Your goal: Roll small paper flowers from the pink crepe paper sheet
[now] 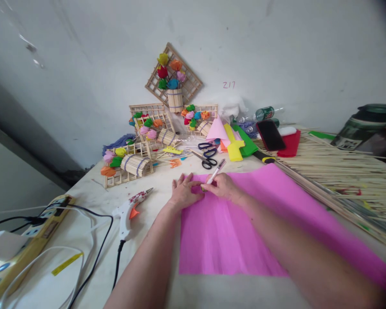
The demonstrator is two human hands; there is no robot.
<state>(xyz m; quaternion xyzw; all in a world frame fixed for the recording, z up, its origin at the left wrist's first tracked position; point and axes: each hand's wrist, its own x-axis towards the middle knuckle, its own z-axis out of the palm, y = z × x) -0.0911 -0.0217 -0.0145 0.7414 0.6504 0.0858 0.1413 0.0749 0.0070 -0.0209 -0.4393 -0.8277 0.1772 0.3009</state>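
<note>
A wide sheet of bright pink paper [225,240] lies flat on the table in front of me. My right hand [225,187] grips a white pen [216,171], its tip down at the sheet's upper left part. Close beside it, my left hand [186,192] rests on the sheet's far left corner with fingers spread. Between the left thumb and forefinger, near the pen tip, is a small yellowish thing, mostly hidden, whose kind I cannot make out. Just beyond the hands lie dark-handled scissors [208,163]. Left of the paper, a white glue gun [126,216] lies on the table.
Stick lattices with paper flowers [135,165] stand at the back left; another lattice [188,81] leans on the wall. Cut paper pieces [233,143], a phone [270,135] and many thin sticks [341,167] lie right. A power strip [41,231] with cables is at left.
</note>
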